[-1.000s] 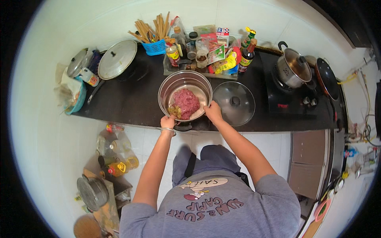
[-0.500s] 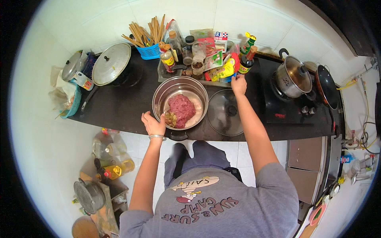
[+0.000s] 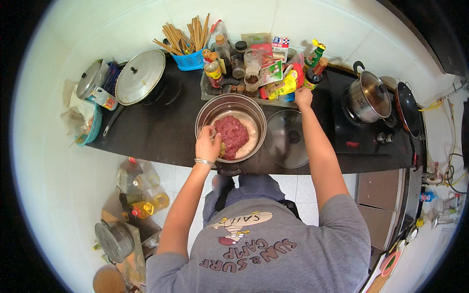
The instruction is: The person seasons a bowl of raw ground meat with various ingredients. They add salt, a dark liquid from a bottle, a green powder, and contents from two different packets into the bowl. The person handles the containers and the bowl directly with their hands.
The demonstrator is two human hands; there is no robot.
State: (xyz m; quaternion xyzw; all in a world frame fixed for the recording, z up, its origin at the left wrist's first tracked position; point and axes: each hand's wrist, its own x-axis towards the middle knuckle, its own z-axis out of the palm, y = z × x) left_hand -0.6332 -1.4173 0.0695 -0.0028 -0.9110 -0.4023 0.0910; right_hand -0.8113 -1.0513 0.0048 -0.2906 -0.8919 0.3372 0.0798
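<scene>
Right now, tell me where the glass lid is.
In the head view, the glass lid lies flat on the dark counter, right of the steel bowl of minced meat, under the right forearm.

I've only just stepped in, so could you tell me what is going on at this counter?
A person stands at a dark counter. Their left hand rests at the rim of a steel bowl holding pink minced meat. Their right hand reaches to the cluttered tray of sauce bottles and packets behind the bowl, touching a dark bottle. A glass lid lies beside the bowl, and a steel pot sits on the stove.
</scene>
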